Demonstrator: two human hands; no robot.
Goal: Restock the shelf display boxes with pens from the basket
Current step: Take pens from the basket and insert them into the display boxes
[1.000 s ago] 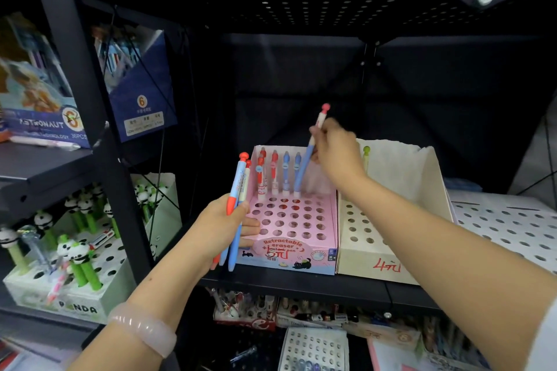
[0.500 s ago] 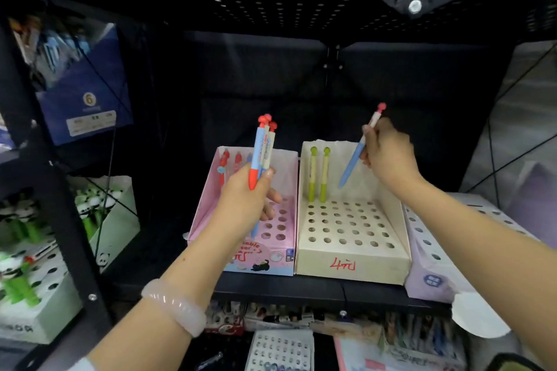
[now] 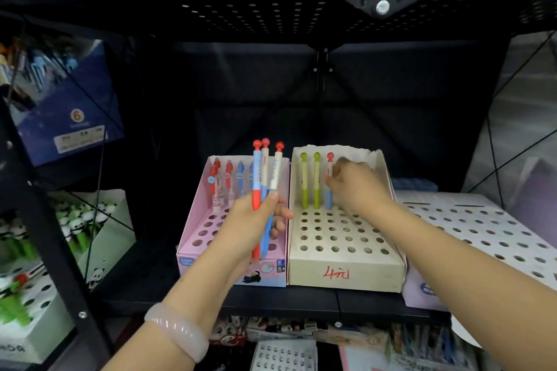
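Note:
My left hand (image 3: 250, 226) grips a bunch of three red-capped pens (image 3: 265, 178) upright in front of the pink display box (image 3: 193, 238). That pink box holds several red and blue pens (image 3: 229, 181) in its back row. My right hand (image 3: 358, 187) pinches a blue pen with a red cap (image 3: 329, 187) standing in a back-row hole of the cream display box (image 3: 346, 274). Two green pens (image 3: 310, 181) stand just left of it in the same row. The basket is out of view.
A pale purple perforated box (image 3: 482, 229) sits right of the cream one. A panda-pen box (image 3: 87, 235) and a blue carton (image 3: 69, 105) are on the left shelves behind a black upright (image 3: 54, 235). More stationery lies on the shelf below (image 3: 286, 352).
My right hand has carried the blue pen from the pink box across to the cream box and stood it in the back row. My left hand raised its bunch upright.

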